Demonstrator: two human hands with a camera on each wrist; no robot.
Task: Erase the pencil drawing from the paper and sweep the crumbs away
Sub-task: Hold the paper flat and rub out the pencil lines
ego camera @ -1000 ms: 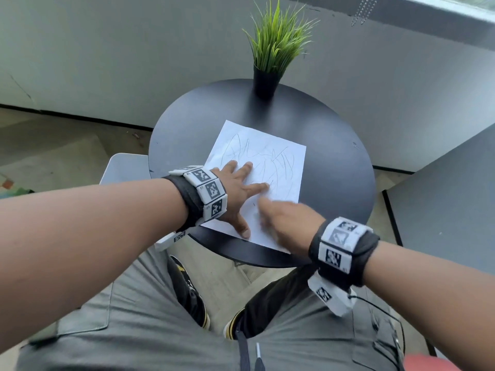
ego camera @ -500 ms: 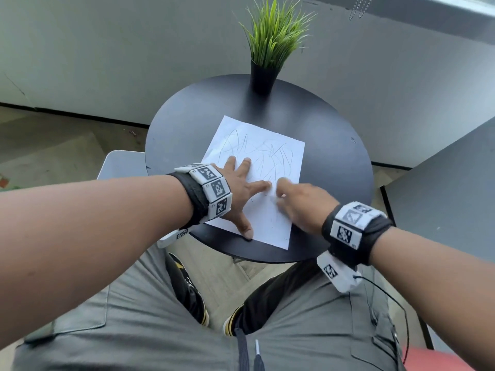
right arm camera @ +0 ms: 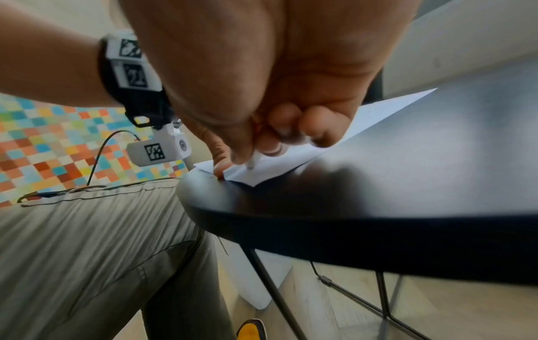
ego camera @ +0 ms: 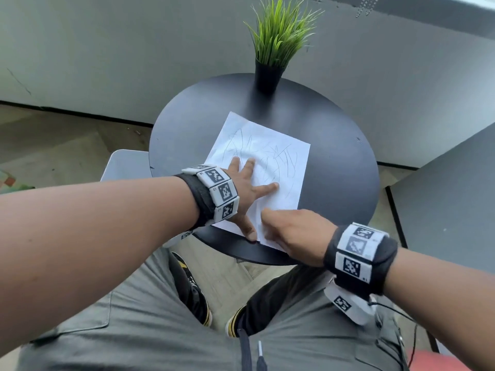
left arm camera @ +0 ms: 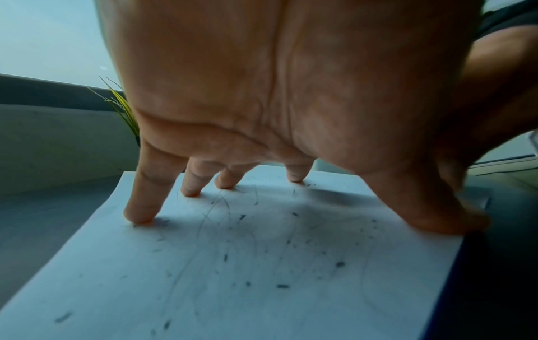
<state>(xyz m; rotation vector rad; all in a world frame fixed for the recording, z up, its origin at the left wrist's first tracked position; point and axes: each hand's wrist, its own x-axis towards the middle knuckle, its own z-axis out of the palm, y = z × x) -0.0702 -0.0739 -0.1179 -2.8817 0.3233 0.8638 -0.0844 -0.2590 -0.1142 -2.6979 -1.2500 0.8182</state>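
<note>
Left hand lay flat on the paper, fingers spread and straight, tips and thumb pressing the sheet to the round black table. Sheet judged thin, light and prone to sliding or creasing, so best pinned near the rubbed patch, not gripped. Dark crumbs lay scattered over faint pencil lines. Right hand sat curled over the near corner, fingers bunched, pinching a small pale eraser.
</note>
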